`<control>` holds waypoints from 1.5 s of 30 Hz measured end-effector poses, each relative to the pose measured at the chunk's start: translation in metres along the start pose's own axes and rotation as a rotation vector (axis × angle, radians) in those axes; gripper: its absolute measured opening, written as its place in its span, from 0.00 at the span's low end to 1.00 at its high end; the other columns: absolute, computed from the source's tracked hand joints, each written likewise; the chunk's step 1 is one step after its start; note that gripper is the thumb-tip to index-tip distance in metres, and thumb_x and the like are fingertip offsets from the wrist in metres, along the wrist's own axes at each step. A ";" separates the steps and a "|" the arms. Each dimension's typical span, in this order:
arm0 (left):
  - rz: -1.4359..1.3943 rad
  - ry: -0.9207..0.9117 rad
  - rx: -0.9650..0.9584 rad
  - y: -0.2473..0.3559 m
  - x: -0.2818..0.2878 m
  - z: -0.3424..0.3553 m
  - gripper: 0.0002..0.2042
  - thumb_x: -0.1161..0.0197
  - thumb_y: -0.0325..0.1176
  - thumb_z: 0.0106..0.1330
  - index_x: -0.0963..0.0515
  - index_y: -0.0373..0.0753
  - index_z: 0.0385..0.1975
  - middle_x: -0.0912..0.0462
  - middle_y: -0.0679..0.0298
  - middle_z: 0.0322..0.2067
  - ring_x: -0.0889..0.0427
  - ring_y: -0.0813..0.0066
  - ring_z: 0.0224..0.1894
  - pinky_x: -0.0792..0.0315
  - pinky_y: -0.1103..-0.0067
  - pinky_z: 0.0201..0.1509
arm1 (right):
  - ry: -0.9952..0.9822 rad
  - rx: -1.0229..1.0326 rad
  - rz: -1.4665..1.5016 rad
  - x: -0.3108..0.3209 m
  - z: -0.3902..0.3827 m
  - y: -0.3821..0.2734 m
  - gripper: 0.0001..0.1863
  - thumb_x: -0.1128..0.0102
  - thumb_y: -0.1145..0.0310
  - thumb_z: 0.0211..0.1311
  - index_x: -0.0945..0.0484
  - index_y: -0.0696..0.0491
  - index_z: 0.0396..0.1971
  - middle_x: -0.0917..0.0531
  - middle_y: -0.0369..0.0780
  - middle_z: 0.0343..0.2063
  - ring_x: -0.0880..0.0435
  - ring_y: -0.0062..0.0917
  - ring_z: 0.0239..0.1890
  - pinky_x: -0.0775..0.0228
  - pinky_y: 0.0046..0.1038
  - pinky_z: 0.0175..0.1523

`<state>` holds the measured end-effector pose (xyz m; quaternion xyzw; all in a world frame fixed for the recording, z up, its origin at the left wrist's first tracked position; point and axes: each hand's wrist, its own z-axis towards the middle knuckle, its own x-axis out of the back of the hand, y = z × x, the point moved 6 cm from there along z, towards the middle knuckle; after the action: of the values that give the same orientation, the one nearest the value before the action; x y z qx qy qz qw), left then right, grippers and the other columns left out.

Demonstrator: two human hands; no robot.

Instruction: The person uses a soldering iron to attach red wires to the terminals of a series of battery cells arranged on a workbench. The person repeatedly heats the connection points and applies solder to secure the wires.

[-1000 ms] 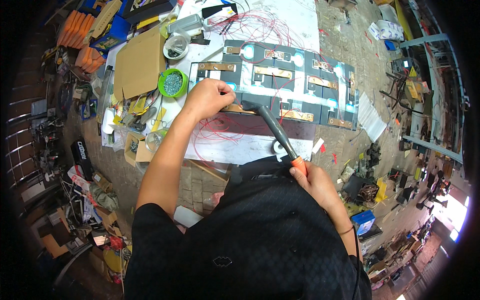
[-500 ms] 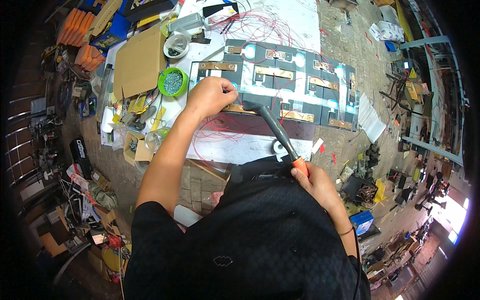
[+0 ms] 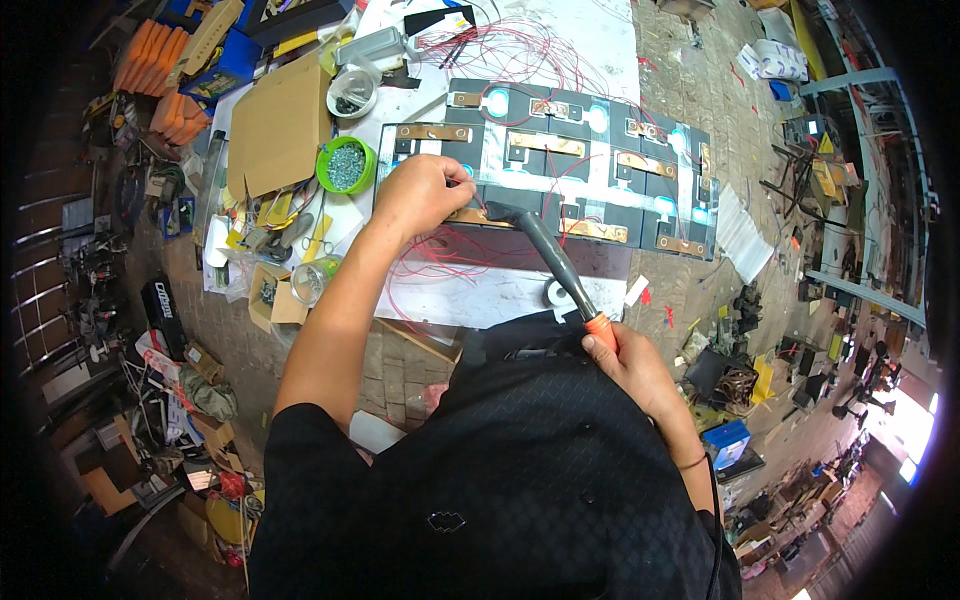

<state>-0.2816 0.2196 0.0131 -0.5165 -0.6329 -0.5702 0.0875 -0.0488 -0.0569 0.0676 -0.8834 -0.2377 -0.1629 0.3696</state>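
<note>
My left hand (image 3: 425,190) is closed in a pinch over the near left part of a pack of dark battery blocks (image 3: 640,205). A thin red wire appears to run from its fingertips, though they partly hide it. At the lower right, my right hand (image 3: 640,372) grips the orange handle of a large soldering iron (image 3: 555,262) with a long grey barrel. Its dark tip rests at or just above a copper strip (image 3: 468,215), close to my left fingertips; contact cannot be made out. More copper strips and clear tape cross the blocks.
Loose red wires (image 3: 510,50) tangle behind the pack, and others hang in front. Left of it stand a green tub of small metal parts (image 3: 346,165), a clear tub (image 3: 352,92) and a cardboard box (image 3: 280,130). A tape roll (image 3: 556,293) lies near the table's front edge.
</note>
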 end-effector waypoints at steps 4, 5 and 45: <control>0.028 0.009 -0.006 0.000 -0.001 0.001 0.16 0.30 0.44 0.63 0.10 0.37 0.38 0.09 0.55 0.32 0.12 0.64 0.31 0.21 0.71 0.39 | -0.001 0.007 0.008 -0.001 0.001 0.002 0.27 0.40 0.44 0.73 0.19 0.59 0.40 0.15 0.54 0.29 0.13 0.52 0.36 0.24 0.46 0.42; 0.033 0.008 -0.002 0.000 -0.001 0.001 0.16 0.30 0.45 0.63 0.10 0.37 0.38 0.09 0.55 0.32 0.12 0.64 0.31 0.21 0.71 0.39 | 0.002 0.009 0.007 -0.001 0.001 0.003 0.27 0.40 0.44 0.73 0.19 0.59 0.40 0.15 0.54 0.29 0.13 0.51 0.36 0.24 0.45 0.42; 0.091 0.040 -0.063 0.010 0.002 -0.001 0.12 0.30 0.43 0.62 0.10 0.41 0.36 0.10 0.57 0.30 0.11 0.61 0.32 0.21 0.69 0.37 | -0.054 0.002 0.166 0.004 -0.001 0.004 0.24 0.40 0.49 0.77 0.20 0.60 0.39 0.23 0.39 0.23 0.25 0.23 0.28 0.30 0.34 0.36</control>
<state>-0.2759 0.2184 0.0212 -0.5356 -0.5886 -0.5955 0.1097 -0.0440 -0.0587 0.0678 -0.9037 -0.1738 -0.1078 0.3761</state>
